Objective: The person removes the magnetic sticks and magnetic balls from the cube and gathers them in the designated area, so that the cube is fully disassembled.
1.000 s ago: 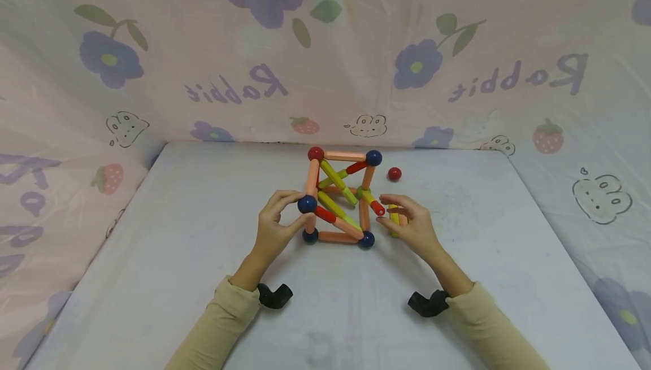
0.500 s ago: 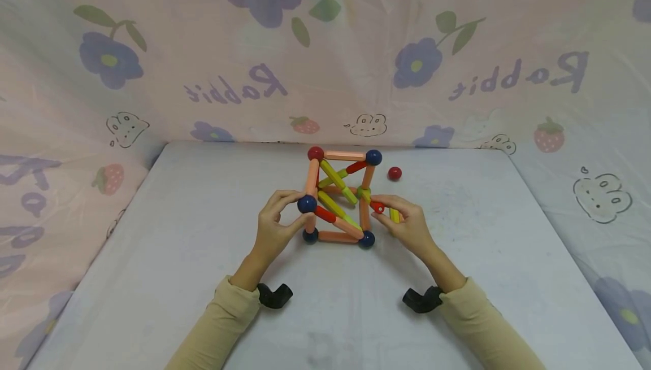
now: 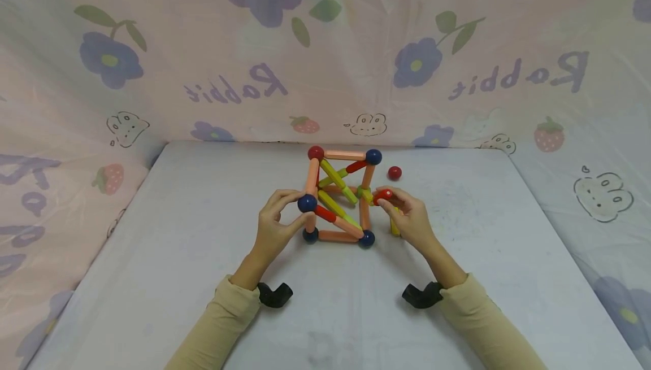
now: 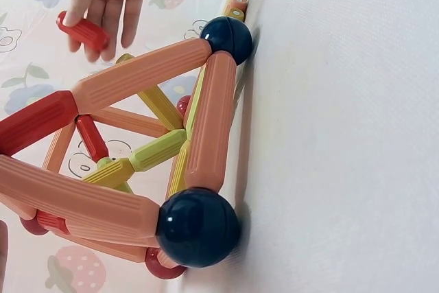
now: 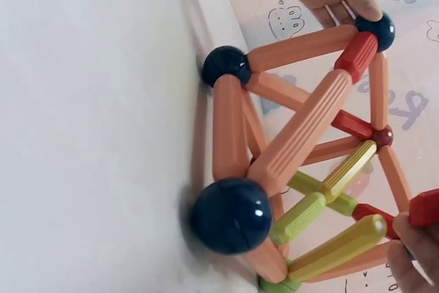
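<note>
A frame of magnetic sticks and balls stands on the table. My left hand pinches the dark blue ball at its upper near-left corner. A red stick and a peach stick run from that ball down to the lower near-right blue ball. My right hand pinches a short red magnetic stick between thumb and fingers. In the right wrist view, the yellow stick juts from a green ball, and its bare end is apart from the red stick. Green and yellow sticks cross inside the frame.
A loose red ball lies right of the frame. Several loose sticks, yellow among them, lie partly hidden behind the right hand. A patterned cloth rises behind the white table.
My right hand has moved left, taken hold of the red stick on the yellow stick's end, then drawn it off, tipping it upward. The left hand stays on the blue ball.
</note>
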The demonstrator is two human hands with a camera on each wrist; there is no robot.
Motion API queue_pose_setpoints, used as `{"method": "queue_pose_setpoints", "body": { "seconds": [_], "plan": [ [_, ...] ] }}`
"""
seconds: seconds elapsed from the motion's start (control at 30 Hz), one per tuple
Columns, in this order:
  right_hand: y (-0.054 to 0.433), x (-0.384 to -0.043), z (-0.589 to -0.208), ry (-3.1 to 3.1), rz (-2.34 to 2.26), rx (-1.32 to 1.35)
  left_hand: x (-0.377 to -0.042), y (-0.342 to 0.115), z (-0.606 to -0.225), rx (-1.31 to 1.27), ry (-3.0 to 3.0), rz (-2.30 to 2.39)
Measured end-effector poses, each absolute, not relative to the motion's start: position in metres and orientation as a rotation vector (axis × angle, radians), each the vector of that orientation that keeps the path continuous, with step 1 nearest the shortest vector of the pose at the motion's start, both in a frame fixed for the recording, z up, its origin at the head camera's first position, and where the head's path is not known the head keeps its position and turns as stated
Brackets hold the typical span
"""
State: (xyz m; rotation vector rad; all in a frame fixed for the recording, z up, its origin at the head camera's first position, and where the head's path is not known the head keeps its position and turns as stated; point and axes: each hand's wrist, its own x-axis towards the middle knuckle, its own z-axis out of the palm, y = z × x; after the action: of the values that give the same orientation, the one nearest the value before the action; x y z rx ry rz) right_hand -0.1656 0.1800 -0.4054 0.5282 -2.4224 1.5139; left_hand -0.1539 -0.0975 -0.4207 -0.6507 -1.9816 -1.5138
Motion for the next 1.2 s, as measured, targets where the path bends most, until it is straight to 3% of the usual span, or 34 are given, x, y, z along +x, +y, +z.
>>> {"method": "queue_pose_setpoints", "body": {
  "seconds": [0.23,0.53,1.2],
  "plan": [
    [0.192,-0.147,-0.403,-2.557,1.655,0.435,-0.142,-0.093,-0.401,-0.673,-1.974,-1.485],
    [0.209,-0.12,-0.413,-2.857,1.679,0.224,-0.154,-0.1,-0.426,-0.677,-1.982,-1.468],
    [0.231,-0.094,-0.437,-3.067,1.717,-0.019,-0.144,-0.095,-0.405,-0.668,-2.0,-1.502]
  ]
}}
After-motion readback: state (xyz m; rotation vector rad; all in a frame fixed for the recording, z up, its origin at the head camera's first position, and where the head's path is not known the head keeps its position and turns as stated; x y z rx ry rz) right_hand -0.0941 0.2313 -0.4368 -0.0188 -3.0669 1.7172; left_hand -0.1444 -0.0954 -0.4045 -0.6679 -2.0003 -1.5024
